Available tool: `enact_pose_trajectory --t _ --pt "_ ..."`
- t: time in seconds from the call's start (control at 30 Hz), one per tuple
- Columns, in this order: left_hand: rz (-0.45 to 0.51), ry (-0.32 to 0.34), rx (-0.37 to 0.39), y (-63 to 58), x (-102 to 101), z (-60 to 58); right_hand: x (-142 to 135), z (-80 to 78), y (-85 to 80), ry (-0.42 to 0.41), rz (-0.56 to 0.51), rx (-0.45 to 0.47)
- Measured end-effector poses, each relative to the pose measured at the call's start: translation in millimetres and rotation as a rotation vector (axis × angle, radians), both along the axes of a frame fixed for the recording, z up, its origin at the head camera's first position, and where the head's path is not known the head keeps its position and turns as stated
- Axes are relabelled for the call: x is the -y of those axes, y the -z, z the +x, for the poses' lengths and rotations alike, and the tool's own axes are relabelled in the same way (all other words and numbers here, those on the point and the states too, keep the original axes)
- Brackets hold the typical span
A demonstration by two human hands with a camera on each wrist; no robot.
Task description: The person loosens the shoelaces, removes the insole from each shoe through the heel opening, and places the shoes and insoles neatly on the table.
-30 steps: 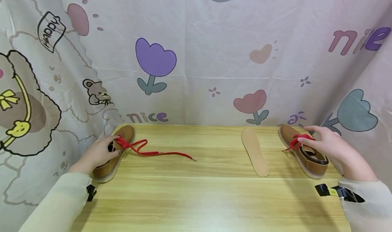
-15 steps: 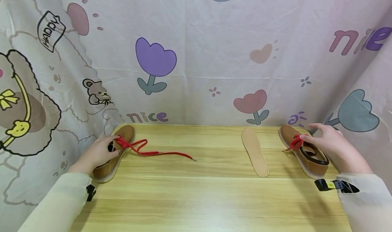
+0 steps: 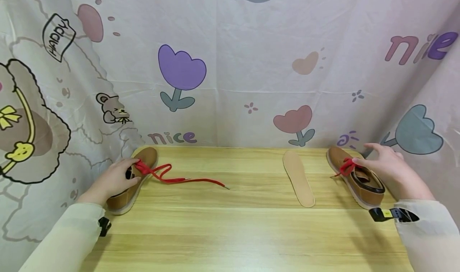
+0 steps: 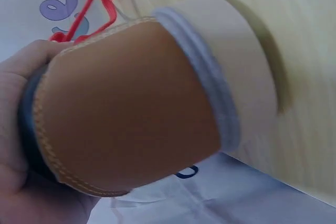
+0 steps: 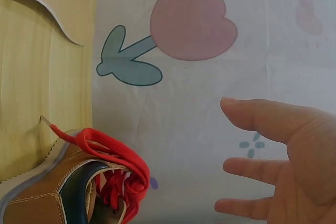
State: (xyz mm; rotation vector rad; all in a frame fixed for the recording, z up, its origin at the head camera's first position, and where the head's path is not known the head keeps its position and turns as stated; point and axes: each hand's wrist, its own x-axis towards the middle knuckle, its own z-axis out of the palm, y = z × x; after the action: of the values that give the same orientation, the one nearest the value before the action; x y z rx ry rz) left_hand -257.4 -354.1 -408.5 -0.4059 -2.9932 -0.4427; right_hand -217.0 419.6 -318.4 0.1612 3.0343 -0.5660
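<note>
At the far left of the table in the head view lies a tan shoe (image 3: 150,155) with an untied red shoelace (image 3: 201,180) trailing right. My left hand (image 3: 112,180) grips this shoe by its opening, thumb along the inner side. In the left wrist view the brown heel (image 4: 131,114) faces the camera. My right hand (image 3: 391,170) hovers over the matching shoe (image 3: 371,198) at the far right, thumb and fingers spread apart and holding nothing. That shoe's red lace (image 5: 118,153) is bunched over its tongue, one tip sticking out over the table.
A flat beige insole (image 3: 299,180) lies left of the right shoe. Behind the wooden table (image 3: 233,232) hangs a printed curtain (image 3: 233,56), which also closes in both sides.
My right hand has risen slightly from the right shoe's laces, its fingers moving a little up and right. The left hand and its shoe stay in place.
</note>
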Motion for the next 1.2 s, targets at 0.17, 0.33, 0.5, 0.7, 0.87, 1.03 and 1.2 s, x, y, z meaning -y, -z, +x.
enact_pose_trajectory --t 0.17,0.33,0.5,0.7,0.87,1.03,1.2 --pt "-0.043 -0.009 -0.005 -2.4 -4.9 2.7 -3.1 -2.2 3.8 0.0 -0.002 -0.003" --pt "-0.055 -0.022 -0.033 -5.6 -11.8 7.1 -5.3 -4.1 8.2 -0.004 0.003 -0.015" --pt "-0.038 0.004 -0.107 -8.3 -19.8 10.0 -6.5 -5.7 11.2 -0.007 0.009 -0.02" --pt "0.002 0.054 -0.157 -10.0 -36.5 14.8 -8.8 -8.4 17.7 -0.004 0.009 -0.016" --pt "0.022 0.095 -0.173 -15.1 -50.7 19.6 -7.2 -9.2 22.6 0.006 0.01 -0.024" --pt "0.053 0.11 -0.148 -18.7 -65.7 22.7 -5.8 -10.0 26.8 -0.005 0.011 -0.03" --pt "0.078 0.13 -0.131 -20.2 -81.2 26.3 -5.0 -11.3 31.2 -0.027 0.006 -0.033"
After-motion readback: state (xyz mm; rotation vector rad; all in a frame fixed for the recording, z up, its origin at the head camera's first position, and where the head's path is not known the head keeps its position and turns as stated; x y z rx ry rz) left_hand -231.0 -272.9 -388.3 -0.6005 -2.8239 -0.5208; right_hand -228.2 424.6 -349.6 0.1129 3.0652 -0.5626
